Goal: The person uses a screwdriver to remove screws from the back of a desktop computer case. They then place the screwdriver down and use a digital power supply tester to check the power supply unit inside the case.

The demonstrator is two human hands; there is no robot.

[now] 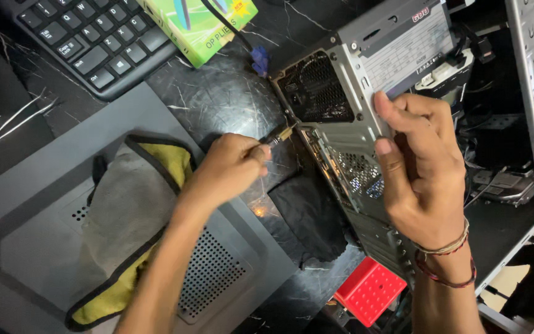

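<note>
Both hands busy: left hand grips screwdriver, right hand steadies power supply

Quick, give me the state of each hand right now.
Left hand: closed around a screwdriver, its tip at the rear of the computer case.
Right hand: fingers laid on the power supply, steadying it.
</note>
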